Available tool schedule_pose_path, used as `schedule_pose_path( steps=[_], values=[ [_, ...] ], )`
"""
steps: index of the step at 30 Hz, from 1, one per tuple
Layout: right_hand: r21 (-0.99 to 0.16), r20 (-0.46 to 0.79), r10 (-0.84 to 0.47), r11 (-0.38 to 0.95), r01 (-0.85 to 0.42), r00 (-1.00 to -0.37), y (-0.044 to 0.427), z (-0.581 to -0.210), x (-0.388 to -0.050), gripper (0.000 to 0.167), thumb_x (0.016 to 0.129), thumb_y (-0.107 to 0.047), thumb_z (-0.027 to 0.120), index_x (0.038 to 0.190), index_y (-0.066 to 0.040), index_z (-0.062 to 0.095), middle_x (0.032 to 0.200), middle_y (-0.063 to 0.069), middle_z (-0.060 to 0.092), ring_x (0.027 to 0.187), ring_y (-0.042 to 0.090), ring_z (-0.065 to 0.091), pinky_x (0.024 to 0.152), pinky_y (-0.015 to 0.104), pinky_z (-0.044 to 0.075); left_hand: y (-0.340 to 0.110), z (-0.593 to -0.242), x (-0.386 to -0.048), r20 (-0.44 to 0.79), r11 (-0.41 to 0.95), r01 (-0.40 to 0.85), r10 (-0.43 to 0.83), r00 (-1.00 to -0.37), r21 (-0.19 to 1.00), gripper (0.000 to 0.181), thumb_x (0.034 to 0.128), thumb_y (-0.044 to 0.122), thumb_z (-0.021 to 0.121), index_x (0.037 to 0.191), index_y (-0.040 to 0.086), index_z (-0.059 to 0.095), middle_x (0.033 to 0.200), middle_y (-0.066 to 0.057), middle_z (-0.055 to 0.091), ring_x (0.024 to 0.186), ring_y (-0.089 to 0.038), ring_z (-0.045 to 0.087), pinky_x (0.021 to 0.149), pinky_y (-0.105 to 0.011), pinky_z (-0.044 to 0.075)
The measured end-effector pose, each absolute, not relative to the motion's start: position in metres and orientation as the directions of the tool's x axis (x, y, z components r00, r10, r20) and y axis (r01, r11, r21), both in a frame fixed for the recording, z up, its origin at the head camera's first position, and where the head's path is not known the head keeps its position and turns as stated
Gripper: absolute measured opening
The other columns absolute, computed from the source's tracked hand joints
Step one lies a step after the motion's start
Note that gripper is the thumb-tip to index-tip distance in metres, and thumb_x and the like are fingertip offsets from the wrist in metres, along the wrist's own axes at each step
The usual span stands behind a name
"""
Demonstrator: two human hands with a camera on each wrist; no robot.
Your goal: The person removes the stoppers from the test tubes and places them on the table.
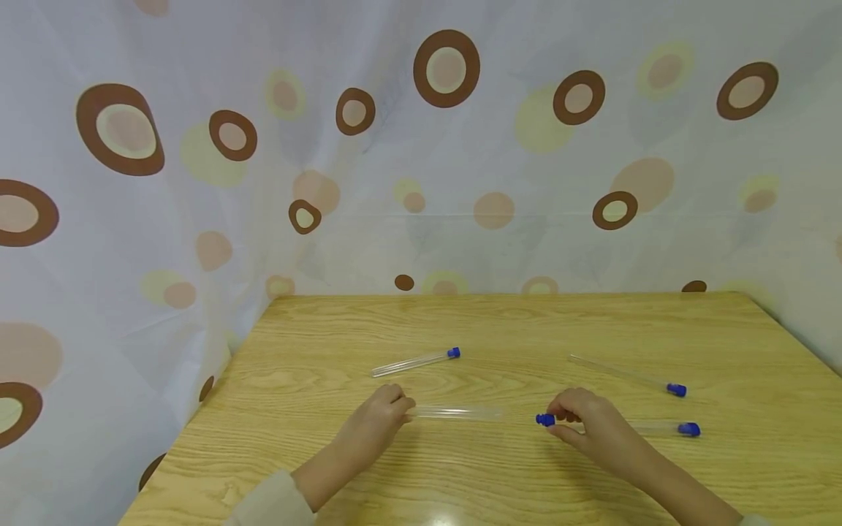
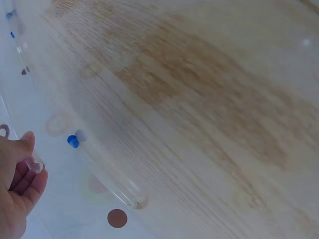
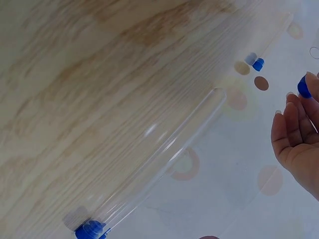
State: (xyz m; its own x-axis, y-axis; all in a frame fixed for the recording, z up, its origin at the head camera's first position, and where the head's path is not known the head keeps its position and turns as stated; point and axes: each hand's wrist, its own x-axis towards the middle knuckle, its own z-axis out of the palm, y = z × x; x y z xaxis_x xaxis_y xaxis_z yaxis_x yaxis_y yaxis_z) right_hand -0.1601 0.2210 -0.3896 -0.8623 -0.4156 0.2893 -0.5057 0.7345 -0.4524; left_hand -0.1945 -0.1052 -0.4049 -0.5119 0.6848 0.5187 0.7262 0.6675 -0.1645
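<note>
While the left hand (image 1: 375,425) pinches one end of an uncapped clear tube (image 1: 457,413), the right hand (image 1: 598,427) holds a blue cap (image 1: 545,419) between thumb and fingers, apart from the tube's other end. Both are at the near middle of the wooden table (image 1: 408,482). One capped tube (image 1: 413,363) lies beyond the left hand; two more, a far tube (image 1: 621,371) and a near tube (image 1: 658,427), lie on the right, the nearer partly hidden by the right hand.
</note>
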Motion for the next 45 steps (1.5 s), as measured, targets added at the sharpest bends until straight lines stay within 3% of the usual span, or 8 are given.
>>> schedule_pose_path(
  steps=[11,20,33,45],
  values=[
    [-0.453,0.273,-0.425,0.735,-0.505,-0.863,0.223,-0.392,-0.165,0.009,0.079,-0.010,0.071,0.084,-0.013,0.064,0.080,-0.009,0.057,0.070,-0.001,0.046,0.058,0.020,0.048,-0.109,-0.407,-0.194,0.470,0.674,0.725,0.690,-0.550,-0.142,0.016,0.0745,0.007,0.074,0.088,0.004,0.066,0.079,-0.001,0.054,0.073,-0.009,0.055,0.065,-0.006,0.047],
    [-0.423,0.298,-0.471,0.714,-0.558,-0.830,0.224,-0.401,-0.167,0.011,0.079,-0.009,0.072,0.082,-0.011,0.062,0.077,-0.008,0.055,0.068,-0.001,0.044,0.055,0.019,0.045,-0.115,-0.412,-0.199,0.447,0.689,0.695,0.698,-0.559,-0.207,0.017,0.0749,0.011,0.075,0.088,0.006,0.065,0.080,0.000,0.055,0.074,-0.008,0.056,0.066,-0.006,0.048],
    [-0.375,0.297,-0.499,0.723,-0.580,-0.814,0.223,-0.412,-0.174,0.013,0.076,-0.005,0.073,0.078,-0.011,0.061,0.072,-0.009,0.053,0.065,0.000,0.042,0.053,0.018,0.043,-0.121,-0.415,-0.199,0.399,0.692,0.703,0.698,-0.595,-0.163,0.016,0.0732,0.005,0.075,0.086,0.005,0.065,0.079,-0.001,0.056,0.072,-0.010,0.056,0.066,-0.006,0.048],
    [-0.398,0.253,-0.492,0.731,-0.554,-0.833,0.221,-0.417,-0.180,0.010,0.078,-0.004,0.070,0.077,-0.010,0.061,0.070,-0.010,0.049,0.065,-0.002,0.037,0.052,0.017,0.039,-0.126,-0.421,-0.204,0.372,0.699,0.706,0.689,-0.622,-0.113,0.017,0.0745,0.007,0.074,0.090,0.003,0.066,0.079,-0.001,0.056,0.073,-0.009,0.056,0.066,-0.007,0.048]
  ],
)
